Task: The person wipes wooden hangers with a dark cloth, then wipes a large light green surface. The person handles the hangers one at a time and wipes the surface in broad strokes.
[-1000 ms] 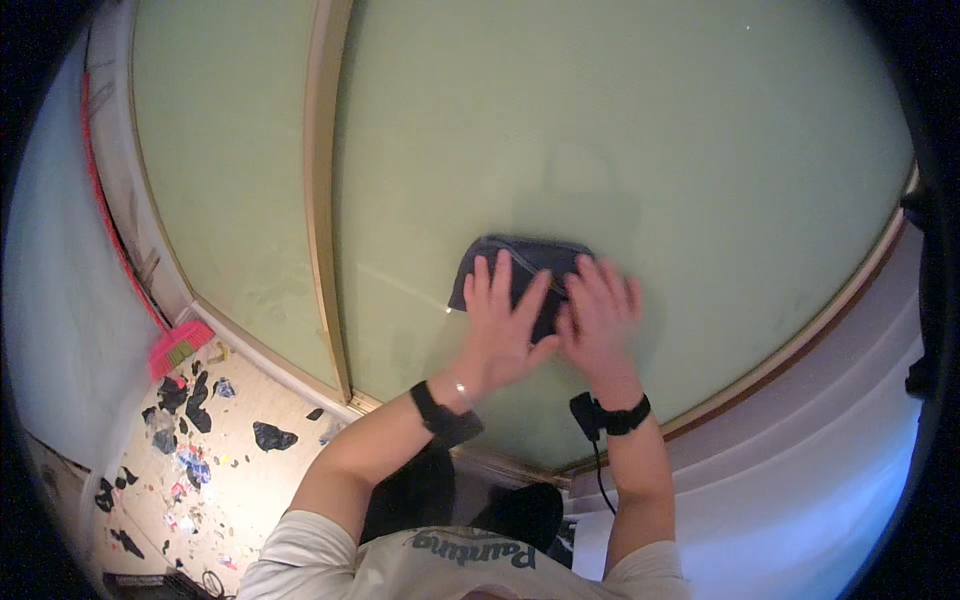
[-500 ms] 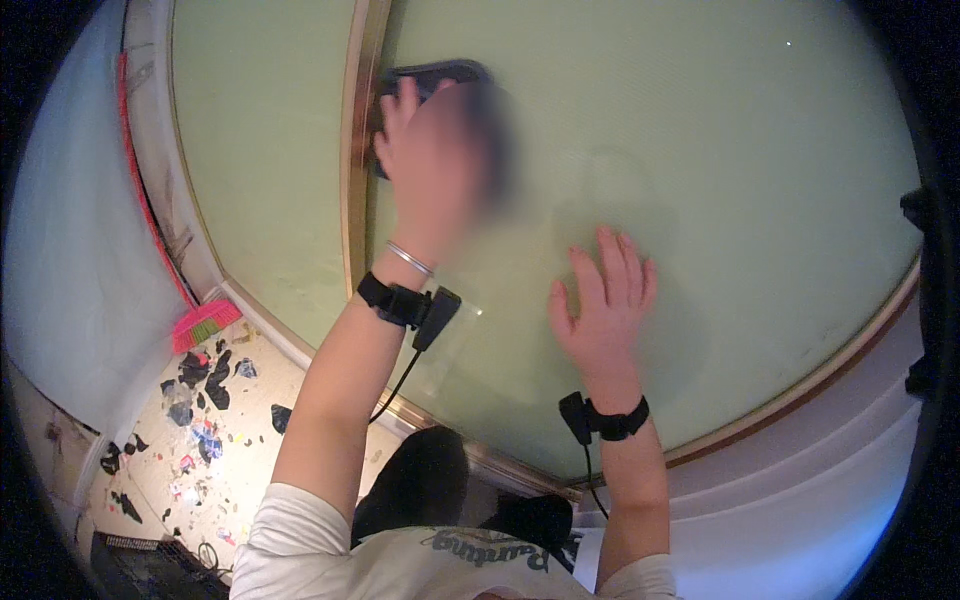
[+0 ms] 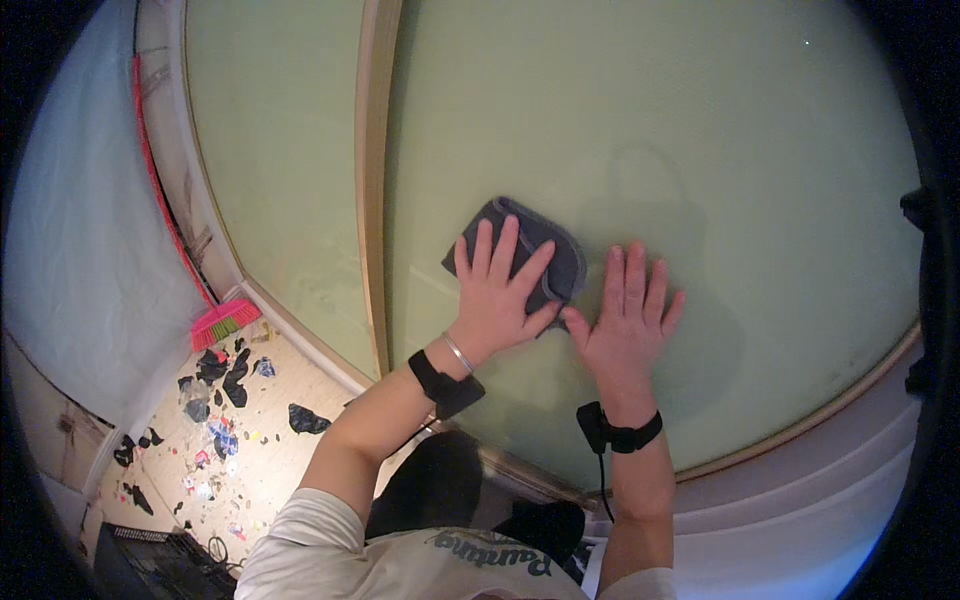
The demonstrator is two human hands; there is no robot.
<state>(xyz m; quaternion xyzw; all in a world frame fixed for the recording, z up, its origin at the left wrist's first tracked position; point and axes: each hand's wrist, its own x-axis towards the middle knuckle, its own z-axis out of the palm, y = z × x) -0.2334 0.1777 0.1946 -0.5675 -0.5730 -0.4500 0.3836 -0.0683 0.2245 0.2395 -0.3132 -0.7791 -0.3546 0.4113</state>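
A folded dark grey cloth [image 3: 563,262] lies against the pale green pane [image 3: 790,200]. My left hand [image 3: 497,290] presses flat on the cloth with fingers spread; part of the cloth is hidden beneath the palm and fingers. Close to the right of it, my right hand [image 3: 625,325] rests on the bare pane, fingers stretched out and holding nothing. The two thumbs nearly meet at the cloth's lower right corner. Black straps with small boxes circle both wrists, and a thin bracelet sits on the left one.
A wooden frame bar [image 3: 376,180] divides the pane from another green panel [image 3: 280,160]. To the left stands a pink broom [image 3: 225,322] with a red handle. Torn black plastic scraps [image 3: 307,419] and small litter cover the floor, near a black crate [image 3: 150,565].
My left hand has swept the cloth down and right, away from the frame bar, to beside my right hand. My right hand has shifted slightly right and down.
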